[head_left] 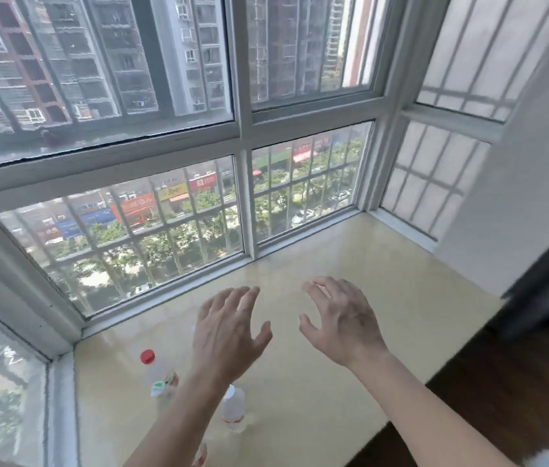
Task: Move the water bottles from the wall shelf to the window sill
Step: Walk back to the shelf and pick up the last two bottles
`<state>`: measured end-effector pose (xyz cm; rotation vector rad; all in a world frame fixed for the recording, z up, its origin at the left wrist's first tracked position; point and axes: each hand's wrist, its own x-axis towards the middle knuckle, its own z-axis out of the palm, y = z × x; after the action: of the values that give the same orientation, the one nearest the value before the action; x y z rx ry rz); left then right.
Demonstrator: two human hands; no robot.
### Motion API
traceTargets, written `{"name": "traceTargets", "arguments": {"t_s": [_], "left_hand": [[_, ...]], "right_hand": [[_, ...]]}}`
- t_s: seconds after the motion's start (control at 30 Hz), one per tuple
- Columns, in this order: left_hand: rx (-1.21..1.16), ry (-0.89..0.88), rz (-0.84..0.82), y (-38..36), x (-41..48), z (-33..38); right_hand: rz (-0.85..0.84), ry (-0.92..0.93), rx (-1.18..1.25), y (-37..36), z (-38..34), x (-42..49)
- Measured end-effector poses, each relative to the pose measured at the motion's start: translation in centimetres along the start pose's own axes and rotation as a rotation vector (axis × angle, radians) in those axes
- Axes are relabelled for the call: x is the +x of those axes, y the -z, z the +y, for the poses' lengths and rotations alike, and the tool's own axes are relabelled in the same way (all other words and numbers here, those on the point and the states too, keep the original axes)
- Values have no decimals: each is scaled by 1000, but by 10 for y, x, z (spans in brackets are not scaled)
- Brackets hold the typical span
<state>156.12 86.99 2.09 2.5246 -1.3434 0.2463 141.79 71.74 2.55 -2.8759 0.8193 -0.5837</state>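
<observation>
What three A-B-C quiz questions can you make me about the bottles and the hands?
1. Where is the white-cap bottle? A) on the sill B) on a chair C) in a hand
2. The far bottle has a cap of what colour? A) blue B) red C) green
3. What do the left hand and right hand hold? A) bottles B) a cup C) nothing
Answers: 1 A, it stands on the sill; 2 B, its cap is red; 3 C, both hover open, fingers spread.
</observation>
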Motion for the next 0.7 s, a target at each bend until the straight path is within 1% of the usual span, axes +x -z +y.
{"name": "traceTargets", "arguments": {"t_s": [0.27, 0.4, 0.53, 0.7], "left_hand": [[-153, -377, -100, -33, 11, 126], [-192, -546, -141, -43, 9, 188], [-207, -687, -144, -57, 10, 237], [-237, -789, -174, -69, 19, 291]], "right_hand": [[6, -414, -182, 57, 87, -121], [66, -582, -226, 77, 118, -173], [160, -696, -239, 86, 145, -211], [185, -783, -256, 91, 181, -236]]}}
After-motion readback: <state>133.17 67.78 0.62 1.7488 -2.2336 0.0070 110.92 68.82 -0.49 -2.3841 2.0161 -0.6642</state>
